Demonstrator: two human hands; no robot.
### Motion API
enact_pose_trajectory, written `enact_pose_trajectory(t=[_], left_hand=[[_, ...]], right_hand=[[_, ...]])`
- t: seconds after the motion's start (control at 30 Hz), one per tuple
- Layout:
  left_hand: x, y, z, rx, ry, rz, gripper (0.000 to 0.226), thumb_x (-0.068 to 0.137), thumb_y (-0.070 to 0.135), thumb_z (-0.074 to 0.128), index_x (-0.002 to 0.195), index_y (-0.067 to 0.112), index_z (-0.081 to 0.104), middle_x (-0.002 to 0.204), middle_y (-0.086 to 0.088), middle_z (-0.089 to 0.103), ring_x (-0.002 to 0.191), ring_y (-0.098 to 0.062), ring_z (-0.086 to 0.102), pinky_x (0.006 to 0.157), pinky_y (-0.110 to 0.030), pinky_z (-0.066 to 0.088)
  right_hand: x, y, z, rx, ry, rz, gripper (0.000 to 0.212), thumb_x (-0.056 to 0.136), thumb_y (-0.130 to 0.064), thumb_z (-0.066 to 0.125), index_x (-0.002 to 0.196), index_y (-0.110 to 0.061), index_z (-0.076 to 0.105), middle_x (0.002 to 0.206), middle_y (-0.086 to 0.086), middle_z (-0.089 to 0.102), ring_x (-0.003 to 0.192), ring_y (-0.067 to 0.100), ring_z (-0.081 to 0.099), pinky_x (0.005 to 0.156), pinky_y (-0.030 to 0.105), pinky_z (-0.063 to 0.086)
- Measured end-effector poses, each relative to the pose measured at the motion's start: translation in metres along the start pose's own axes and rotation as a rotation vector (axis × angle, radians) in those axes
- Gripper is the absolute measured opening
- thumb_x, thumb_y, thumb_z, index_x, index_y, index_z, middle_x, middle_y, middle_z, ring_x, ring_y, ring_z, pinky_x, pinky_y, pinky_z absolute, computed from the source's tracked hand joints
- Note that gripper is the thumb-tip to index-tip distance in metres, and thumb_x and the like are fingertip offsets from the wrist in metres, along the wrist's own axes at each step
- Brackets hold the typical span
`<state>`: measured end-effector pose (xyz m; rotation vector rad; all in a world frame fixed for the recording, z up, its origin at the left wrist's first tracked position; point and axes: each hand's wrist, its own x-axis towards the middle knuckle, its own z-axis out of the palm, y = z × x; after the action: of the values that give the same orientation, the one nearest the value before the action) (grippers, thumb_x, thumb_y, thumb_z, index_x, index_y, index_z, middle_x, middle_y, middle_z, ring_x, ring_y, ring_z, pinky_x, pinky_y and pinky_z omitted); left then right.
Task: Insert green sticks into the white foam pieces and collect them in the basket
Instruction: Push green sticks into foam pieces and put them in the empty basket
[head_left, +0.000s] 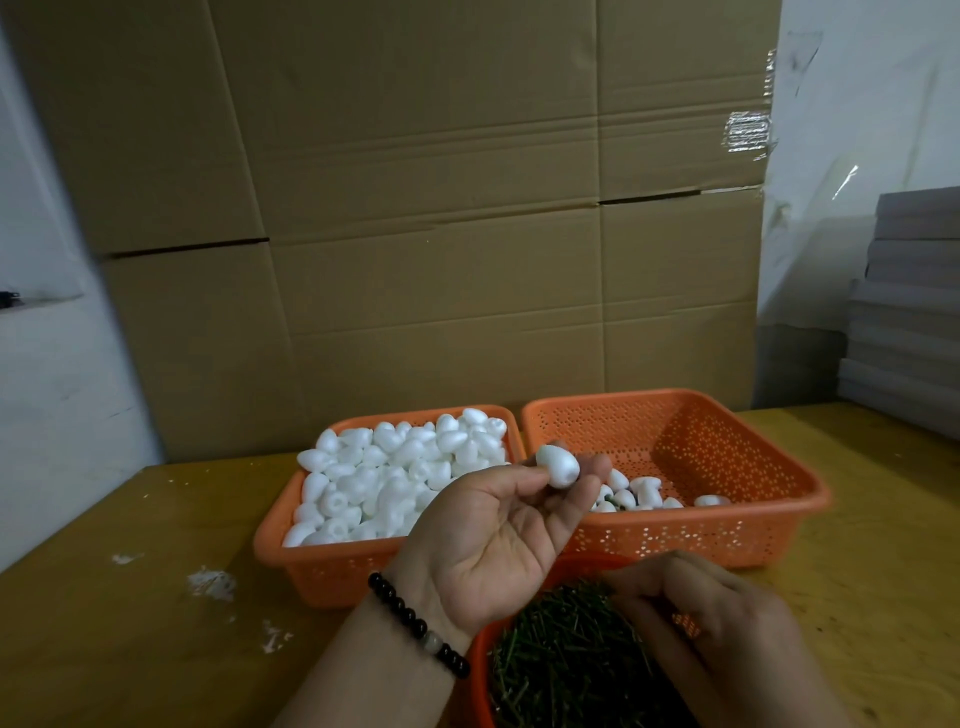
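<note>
A foam piece (558, 466) is pinched between the thumb and fingertips of the left hand (498, 540), which is turned palm-up and raised above the gap between two baskets. This hold probably leaves the piece's broad end exposed so that a stick can be pushed in. A beaded bracelet (418, 623) is worn on the left wrist.

The right hand (711, 618) is lowered, fingers curled, onto the sticks (561, 660) heaped in a red bowl (480, 670) nearest the body, presumably so that one stick can be singled out. Whether a stick is already gripped cannot be told: the fingertips are blurred and turned away.

The supply basket (317, 566), full of plain foam pieces, is set at left; the collection basket (675, 545), holding only a few pieces, is set touching it at right. Both are kept within easy reach on the tabletop (130, 623), so the task appears to be at an early stage. White crumbs (210, 582) lie on the tabletop at left.

The bowl is cut off by the lower edge. Sticks in the collected pieces are barely discernible. Cartons (415, 208) close off the background.
</note>
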<state>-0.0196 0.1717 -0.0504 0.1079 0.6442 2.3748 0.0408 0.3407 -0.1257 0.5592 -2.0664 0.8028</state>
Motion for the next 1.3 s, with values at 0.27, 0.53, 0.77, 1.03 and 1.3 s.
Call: enact_pose_trajectory(t=[0.27, 0.53, 0.77, 1.03, 1.3], left_hand=[[0.001, -0.003, 0.0, 0.057, 0.016, 0.024, 0.021, 0.071, -0.01, 0.059, 0.09, -0.018, 0.063, 0.097, -0.031, 0.067, 0.086, -0.039, 0.071, 0.071, -0.042, 0.06], [0.004, -0.011, -0.005, 0.245, 0.09, 0.065, 0.024, 0.075, 0.003, 0.067, 0.097, -0.004, 0.062, 0.088, -0.016, 0.067, 0.071, -0.021, 0.068, 0.057, -0.026, 0.057], [0.005, -0.013, -0.008, 0.377, 0.155, 0.089, 0.045, 0.067, 0.008, 0.07, 0.109, 0.009, 0.054, 0.089, -0.01, 0.065, 0.065, -0.015, 0.064, 0.052, -0.023, 0.052], [0.007, -0.017, -0.008, 0.335, 0.109, 0.07, 0.035, 0.071, 0.003, 0.064, 0.105, -0.002, 0.057, 0.086, -0.017, 0.067, 0.07, -0.021, 0.066, 0.056, -0.026, 0.056], [0.008, -0.019, -0.008, 0.198, 0.097, -0.022, 0.032, 0.073, 0.001, 0.065, 0.103, -0.007, 0.062, 0.095, -0.024, 0.068, 0.067, -0.023, 0.067, 0.054, -0.025, 0.057]], right_hand=[[0.006, -0.008, -0.003, 0.02, 0.075, 0.027, 0.02, 0.086, -0.042, 0.054, 0.084, -0.027, 0.066, 0.083, -0.02, 0.062, 0.077, -0.01, 0.058, 0.067, 0.001, 0.041], [0.008, -0.009, -0.005, 0.037, 0.182, 0.063, 0.022, 0.087, -0.055, 0.052, 0.08, -0.035, 0.059, 0.075, -0.021, 0.058, 0.067, -0.008, 0.055, 0.06, 0.001, 0.038], [0.005, -0.009, -0.005, 0.046, 0.168, 0.106, 0.018, 0.081, -0.041, 0.066, 0.075, -0.026, 0.063, 0.076, -0.019, 0.064, 0.067, -0.005, 0.06, 0.057, 0.009, 0.046], [0.002, -0.009, -0.001, 0.103, 0.174, 0.074, 0.016, 0.062, -0.004, 0.07, 0.062, -0.009, 0.055, 0.087, -0.016, 0.07, 0.078, -0.004, 0.067, 0.061, 0.021, 0.055], [0.001, -0.009, -0.003, 0.062, 0.198, 0.117, 0.014, 0.083, -0.027, 0.071, 0.082, -0.033, 0.058, 0.068, -0.016, 0.065, 0.059, -0.002, 0.063, 0.052, 0.017, 0.049]])
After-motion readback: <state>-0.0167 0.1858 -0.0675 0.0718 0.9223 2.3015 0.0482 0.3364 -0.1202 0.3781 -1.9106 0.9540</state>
